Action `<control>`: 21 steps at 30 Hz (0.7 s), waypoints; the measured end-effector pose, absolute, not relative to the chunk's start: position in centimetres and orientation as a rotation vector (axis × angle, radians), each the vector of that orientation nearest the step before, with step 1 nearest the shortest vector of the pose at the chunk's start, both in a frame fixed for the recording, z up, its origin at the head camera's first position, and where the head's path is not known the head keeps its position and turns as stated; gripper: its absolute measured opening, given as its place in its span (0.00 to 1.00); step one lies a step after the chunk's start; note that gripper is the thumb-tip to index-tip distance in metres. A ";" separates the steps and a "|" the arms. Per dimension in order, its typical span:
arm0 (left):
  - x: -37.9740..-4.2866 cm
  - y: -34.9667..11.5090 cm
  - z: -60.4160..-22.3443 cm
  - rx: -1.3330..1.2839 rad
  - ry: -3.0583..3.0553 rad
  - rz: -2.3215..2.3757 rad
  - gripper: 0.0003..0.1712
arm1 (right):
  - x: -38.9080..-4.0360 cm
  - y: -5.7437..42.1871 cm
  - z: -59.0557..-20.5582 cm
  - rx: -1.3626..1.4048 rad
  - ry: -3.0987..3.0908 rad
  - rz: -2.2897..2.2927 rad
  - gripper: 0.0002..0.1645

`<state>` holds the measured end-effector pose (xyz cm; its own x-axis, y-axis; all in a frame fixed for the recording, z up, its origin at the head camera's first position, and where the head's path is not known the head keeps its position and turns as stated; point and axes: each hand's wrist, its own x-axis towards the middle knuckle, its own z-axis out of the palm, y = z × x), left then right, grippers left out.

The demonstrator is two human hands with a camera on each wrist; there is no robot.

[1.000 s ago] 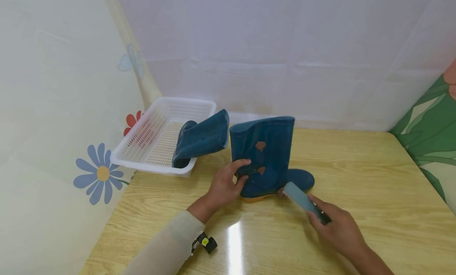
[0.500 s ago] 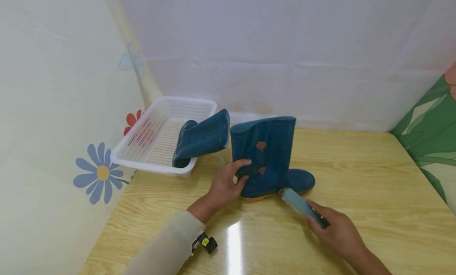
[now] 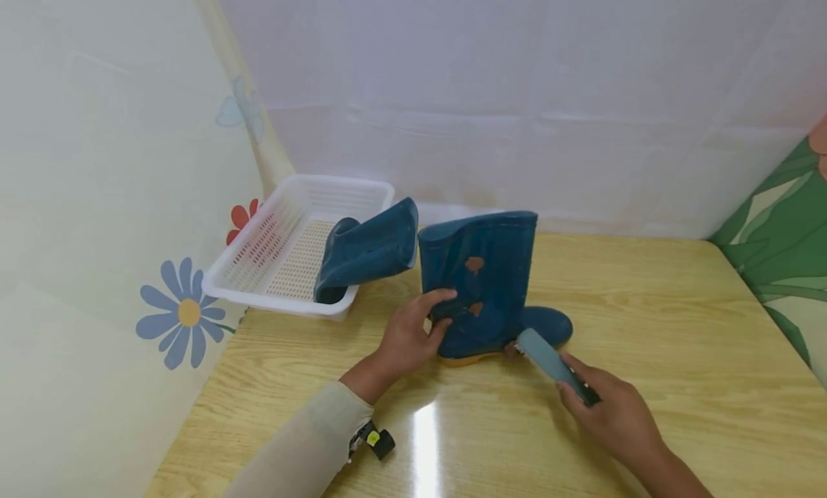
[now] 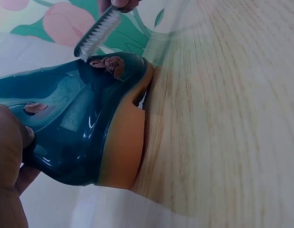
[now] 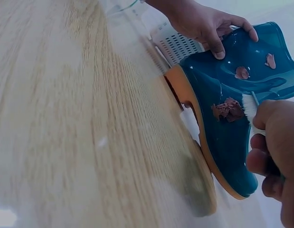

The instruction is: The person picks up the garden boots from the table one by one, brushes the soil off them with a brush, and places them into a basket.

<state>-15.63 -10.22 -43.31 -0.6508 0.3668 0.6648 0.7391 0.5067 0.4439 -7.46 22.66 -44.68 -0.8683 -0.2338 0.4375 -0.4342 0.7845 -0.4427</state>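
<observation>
A dark blue rain boot (image 3: 478,290) with an orange sole (image 4: 123,142) stands upright on the wooden table, toe to the right. Reddish-brown clumps of mud (image 5: 227,110) stick to its shaft and its side near the instep. My left hand (image 3: 410,333) grips the back of the boot above the heel, thumb on the near side. In my right hand (image 3: 614,408) is a scrub brush (image 3: 545,354) with a grey-blue back, held by its dark handle. Its white bristles (image 5: 249,108) are beside the lowest mud clump; whether they touch it I cannot tell.
A white perforated plastic basket (image 3: 284,250) stands at the back left. Inside it a second blue rain boot (image 3: 368,250) leans, its shaft over the right rim. A white sheet (image 3: 484,125) hangs behind the table (image 3: 678,326), and flower-printed cloth borders the sides.
The brush dipped slightly down and left along the boot's lower side, then came back up and right. The left hand and the boot keep their place.
</observation>
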 end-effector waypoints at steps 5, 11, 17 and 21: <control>-15.6 -10.1 -43.3 -0.903 -2.254 -1.014 0.34 | -7.4 22.8 -44.9 0.465 -2.685 0.766 0.28; -15.6 -10.2 -43.3 -0.901 -2.254 -1.015 0.34 | -7.2 23.2 -44.9 0.460 -2.738 0.749 0.28; -15.6 -10.2 -43.3 -0.904 -2.264 -1.010 0.33 | -6.9 23.6 -44.9 0.517 -2.655 0.775 0.30; -15.6 -10.2 -43.3 -0.907 -2.263 -1.013 0.33 | -7.0 23.6 -44.9 0.537 -2.566 0.780 0.31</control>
<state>-15.57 -10.23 -43.31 -0.6553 0.3687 0.6593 0.7373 0.5022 0.4519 -7.02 23.59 -44.86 -0.8446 -0.2405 0.4783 -0.4660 0.7701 -0.4356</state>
